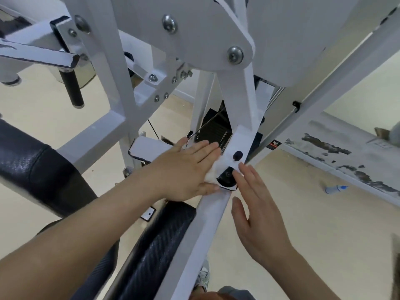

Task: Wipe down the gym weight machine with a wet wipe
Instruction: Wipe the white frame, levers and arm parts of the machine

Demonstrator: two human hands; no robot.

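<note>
**Inspector:** First item, the wipe [210,173]. Where is it?

**Assistant:** On the machine [194,29], against the left side of the slanted white bar [208,224]. It is a white wad touching the round black knob [226,178]. Most of it is covered by the left hand [186,169], with only a small part showing below the fingers.

**Inspector:** State of that hand?

**Assistant:** It lies flat on the wipe, palm down. The fingers are straight and close together and point toward the bar. The thumb lies straight along the lower edge of the wipe. Nothing is curled or pinched.

**Inspector:** And the right hand [257,215]?

**Assistant:** It is on the other side of the bar and holds nothing. The fingers are straight and slightly apart, and the thumb is spread away from them. The fingertips reach the bar's right edge beside the knob. I cannot tell whether they press on it.

**Inspector:** What is on the bar itself?

**Assistant:** A small black stopper [237,155] sits just above the knob.

**Inspector:** Surroundings?

**Assistant:** A black weight stack [216,131] stands behind the left fingertips. A black padded cushion [151,256] lies left of the bar, under the left forearm. The floor [313,224] is pale. On it, well to the right, lies a small bottle [335,189] with a blue cap. A shoe [203,276] shows beside the bar's lower end.
</note>
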